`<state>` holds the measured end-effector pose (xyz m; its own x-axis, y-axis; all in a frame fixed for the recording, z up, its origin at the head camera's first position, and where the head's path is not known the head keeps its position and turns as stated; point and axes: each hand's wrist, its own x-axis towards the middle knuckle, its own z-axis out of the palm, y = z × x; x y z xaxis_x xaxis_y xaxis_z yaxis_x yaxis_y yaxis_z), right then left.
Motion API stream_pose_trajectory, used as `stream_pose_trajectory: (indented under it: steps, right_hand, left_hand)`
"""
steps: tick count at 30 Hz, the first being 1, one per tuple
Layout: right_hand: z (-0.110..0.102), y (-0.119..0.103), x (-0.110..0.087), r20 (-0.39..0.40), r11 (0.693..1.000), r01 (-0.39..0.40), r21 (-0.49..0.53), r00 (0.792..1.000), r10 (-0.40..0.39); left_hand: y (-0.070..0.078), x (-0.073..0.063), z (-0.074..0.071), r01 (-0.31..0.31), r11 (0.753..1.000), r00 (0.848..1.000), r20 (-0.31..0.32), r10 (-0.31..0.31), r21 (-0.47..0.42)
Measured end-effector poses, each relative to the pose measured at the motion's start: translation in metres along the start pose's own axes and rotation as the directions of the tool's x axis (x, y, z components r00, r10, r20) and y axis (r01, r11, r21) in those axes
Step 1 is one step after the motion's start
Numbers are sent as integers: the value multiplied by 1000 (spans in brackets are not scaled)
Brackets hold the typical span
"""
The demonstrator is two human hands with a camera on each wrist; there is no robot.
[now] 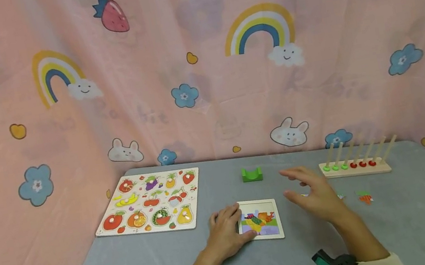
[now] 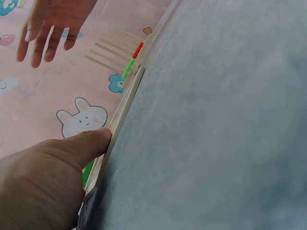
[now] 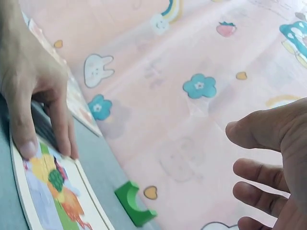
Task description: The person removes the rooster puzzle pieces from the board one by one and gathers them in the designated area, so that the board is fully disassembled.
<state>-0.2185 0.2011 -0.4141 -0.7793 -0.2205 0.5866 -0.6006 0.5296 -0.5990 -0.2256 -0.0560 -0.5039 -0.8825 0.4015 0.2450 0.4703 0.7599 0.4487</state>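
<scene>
A small picture puzzle board (image 1: 273,236) in a pale frame lies on the table, its picture showing coloured food shapes. My left hand (image 1: 226,232) holds it from the left, thumb on the near edge and fingers at the far left edge. The left wrist view shows that thumb (image 2: 91,143) pressing on the board's rim. To the right, my right hand (image 1: 315,195) hovers with fingers spread and nothing in them; the right wrist view confirms the gap between thumb and fingers. Near it lies a carrot-shaped piece (image 1: 365,198). Other small pieces are partly hidden by the right hand.
A fruit peg puzzle (image 1: 146,205) lies at the back left. Behind the small board stands a green block (image 1: 252,175) with a curved notch. A wooden peg rack (image 1: 355,170) with green and red beads stands at the back right, before a pink patterned curtain (image 1: 210,118).
</scene>
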Motion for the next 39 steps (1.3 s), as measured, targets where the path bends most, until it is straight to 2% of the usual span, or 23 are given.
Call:
stream_pose_trajectory:
  steps: [3,9,21,25,31,39]
  right_hand:
    - [9,-3,3,0,1000,3,25,1000,-3]
    - [29,-3,6,39,995,-77,65,996,75]
    - [74,13,-3,112,982,-169,80,981,159]
    - [86,18,-8,130,973,-200,113,974,185]
    - [99,25,-12,132,986,-151,75,981,140]
    - [107,25,-18,193,991,-71,-110,977,91]
  left_hand:
    - [0,0,0,3,1000,1000,2,-3,-5]
    - [0,0,-1,1,1000,1000,-1,-1,2]
    - [-2,1,1,-10,1000,1000,-16,10,17]
    - [-2,1,1,-14,999,1000,-16,15,31]
    - [-2,0,0,-20,999,1000,-19,20,39]
    - [-2,0,-1,-33,998,999,-18,34,53]
